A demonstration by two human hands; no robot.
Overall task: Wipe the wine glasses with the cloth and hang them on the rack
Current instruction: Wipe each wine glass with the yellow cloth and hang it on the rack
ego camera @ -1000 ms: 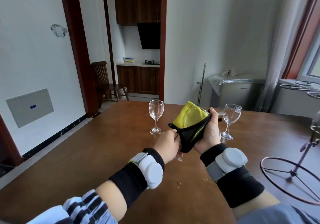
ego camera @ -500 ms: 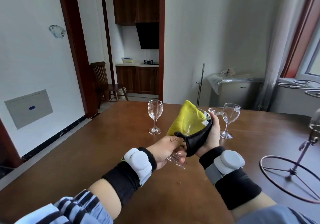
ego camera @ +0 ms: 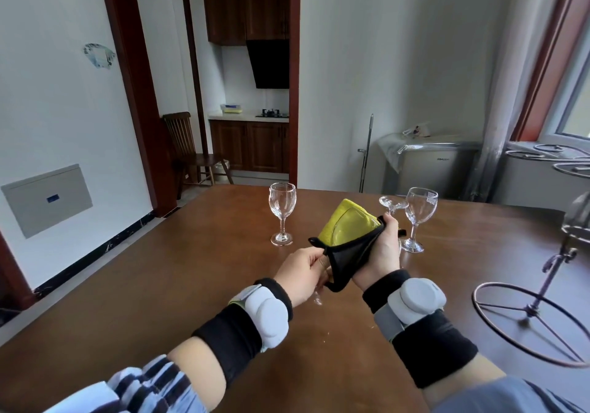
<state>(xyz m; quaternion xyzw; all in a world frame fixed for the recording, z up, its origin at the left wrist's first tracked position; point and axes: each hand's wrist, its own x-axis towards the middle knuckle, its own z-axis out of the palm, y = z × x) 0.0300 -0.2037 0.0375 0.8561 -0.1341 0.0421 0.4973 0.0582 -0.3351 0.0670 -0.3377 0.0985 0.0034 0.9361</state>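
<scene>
Wiping one glass point(ego camera: 393, 206) right now, tipped on its side, foot pointing away, bowl tucked inside the yellow and black cloth point(ego camera: 349, 240). Right hand point(ego camera: 381, 253) curled round the cloth and the glass inside it, a firm grip with thumb on top. Left hand point(ego camera: 303, 272) just beside that grip, toward the body, pinching the near edge of the cloth; cannot tell if the glass rim is in that pinch too. Both wrists up off the tabletop point(ego camera: 159, 285), forearms coming in from the bottom, hands almost touching. Two more glasses waiting upright on the tabletop: one point(ego camera: 282, 213) past the left grip, one point(ego camera: 419, 218) just past the right grip. Rack point(ego camera: 542, 288) off to the right of the right grip, with what may be one glass hanging at the frame edge, hard to tell. So probably early: this glass not hung yet, two more left to wipe and hang.
</scene>
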